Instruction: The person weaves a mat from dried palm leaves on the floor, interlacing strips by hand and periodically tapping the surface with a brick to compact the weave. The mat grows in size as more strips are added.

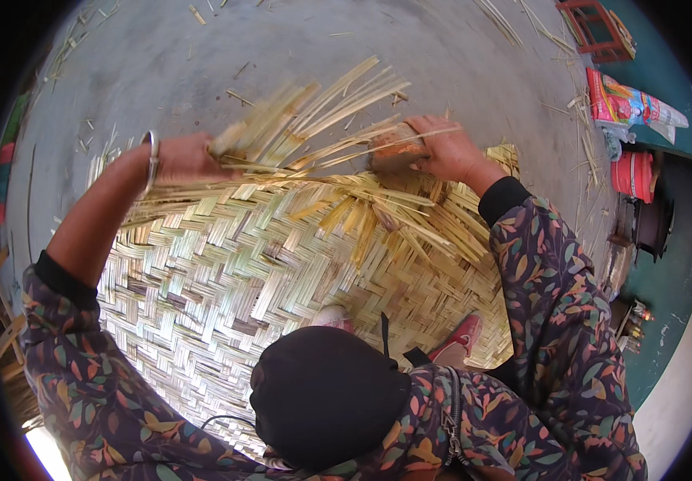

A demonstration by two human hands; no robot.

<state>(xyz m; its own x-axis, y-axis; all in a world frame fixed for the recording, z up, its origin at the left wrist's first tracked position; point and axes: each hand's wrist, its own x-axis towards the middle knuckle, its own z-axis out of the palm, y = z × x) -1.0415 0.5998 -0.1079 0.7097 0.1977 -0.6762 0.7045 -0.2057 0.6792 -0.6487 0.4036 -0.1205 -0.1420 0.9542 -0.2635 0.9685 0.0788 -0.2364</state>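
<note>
The left hand (185,158) (a bangle on its wrist) closes around a bunch of loose bamboo strips (314,112) at upper centre. The right hand (442,148) presses a wooden block (398,152) against the woven mat (234,280), which fills the frame's middle on the concrete floor (201,56).

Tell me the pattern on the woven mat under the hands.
Pale yellow-green strips in a herringbone twill weave on the mat; the head view shows it best.

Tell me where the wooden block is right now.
In the head view the wooden block sits right of centre near the top, gripped by the right hand and pressed against the loose strips at the far edge of the woven mat.
</note>
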